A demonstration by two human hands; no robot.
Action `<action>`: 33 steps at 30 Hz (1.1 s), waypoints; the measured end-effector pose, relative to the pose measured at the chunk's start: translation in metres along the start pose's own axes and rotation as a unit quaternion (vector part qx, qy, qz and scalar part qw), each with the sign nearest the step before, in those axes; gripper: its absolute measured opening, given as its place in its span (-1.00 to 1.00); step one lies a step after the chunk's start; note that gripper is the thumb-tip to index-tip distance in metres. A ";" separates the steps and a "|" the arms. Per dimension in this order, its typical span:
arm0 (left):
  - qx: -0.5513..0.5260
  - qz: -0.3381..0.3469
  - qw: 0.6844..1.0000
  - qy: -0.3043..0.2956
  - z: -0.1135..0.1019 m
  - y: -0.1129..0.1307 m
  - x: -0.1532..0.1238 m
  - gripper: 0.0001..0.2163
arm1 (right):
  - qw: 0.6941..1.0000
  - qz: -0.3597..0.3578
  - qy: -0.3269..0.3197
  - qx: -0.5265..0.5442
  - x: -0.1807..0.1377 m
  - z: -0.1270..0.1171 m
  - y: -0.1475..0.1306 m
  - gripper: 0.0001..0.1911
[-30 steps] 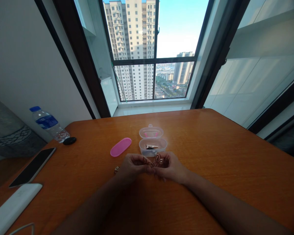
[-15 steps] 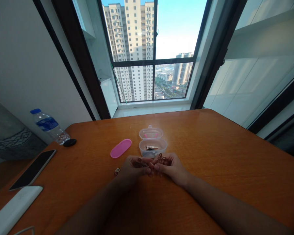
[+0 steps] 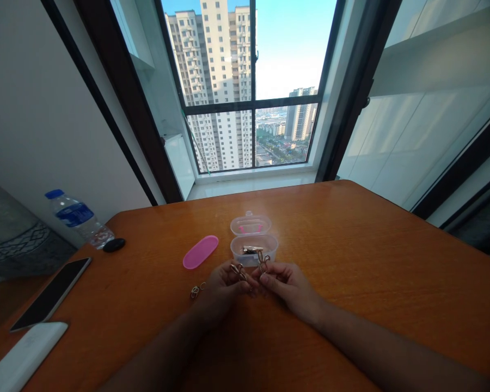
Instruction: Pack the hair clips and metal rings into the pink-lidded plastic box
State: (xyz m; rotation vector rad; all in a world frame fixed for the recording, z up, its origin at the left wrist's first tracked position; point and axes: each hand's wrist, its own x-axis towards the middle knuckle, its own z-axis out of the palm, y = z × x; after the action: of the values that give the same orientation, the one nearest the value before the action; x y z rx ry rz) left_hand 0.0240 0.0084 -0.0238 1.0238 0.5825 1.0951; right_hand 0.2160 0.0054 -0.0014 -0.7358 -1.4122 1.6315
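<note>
My left hand (image 3: 224, 287) pinches a twisted rose-gold wire piece (image 3: 237, 271) between its fingertips. My right hand (image 3: 283, 284) holds a similar looped wire piece (image 3: 263, 262) upright, a small gap apart from the left one. Just left of my left hand, a small linked metal wire piece (image 3: 195, 291) lies on the wooden table (image 3: 351, 261). Beyond my hands stands an open clear plastic box (image 3: 253, 250) holding metal pieces, with its hinged lid (image 3: 250, 224) behind it. A pink oval lid (image 3: 200, 252) lies to its left.
A water bottle (image 3: 79, 218) with a blue cap and a black round object (image 3: 114, 245) stand at the table's far left. A phone (image 3: 51, 294) and a white bar (image 3: 24, 354) lie along the left edge. A window is beyond the table's far edge.
My hands have separated the two wire pieces and raised them a little. The loose piece on the table now shows a small ring beside it. The view has tilted slightly upward.
</note>
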 end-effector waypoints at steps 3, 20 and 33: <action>0.039 -0.003 0.998 0.050 0.007 0.003 -0.003 -0.73 | 1.000 0.008 0.002 0.004 -0.004 0.001 -0.001 -0.65; 0.036 0.039 0.991 0.120 0.033 -0.004 -0.020 -0.76 | 0.994 0.062 0.046 -0.074 0.001 -0.010 -0.005 -0.62; 0.064 0.015 0.993 0.101 0.023 0.001 -0.011 -0.70 | 0.994 0.069 0.018 -0.082 0.007 -0.017 0.001 -0.61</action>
State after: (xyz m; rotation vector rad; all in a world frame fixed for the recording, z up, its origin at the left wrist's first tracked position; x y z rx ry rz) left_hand 0.0384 -0.0104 -0.0139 1.0415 0.8115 1.2088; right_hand 0.2268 0.0197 -0.0054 -0.9720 -1.5106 1.6118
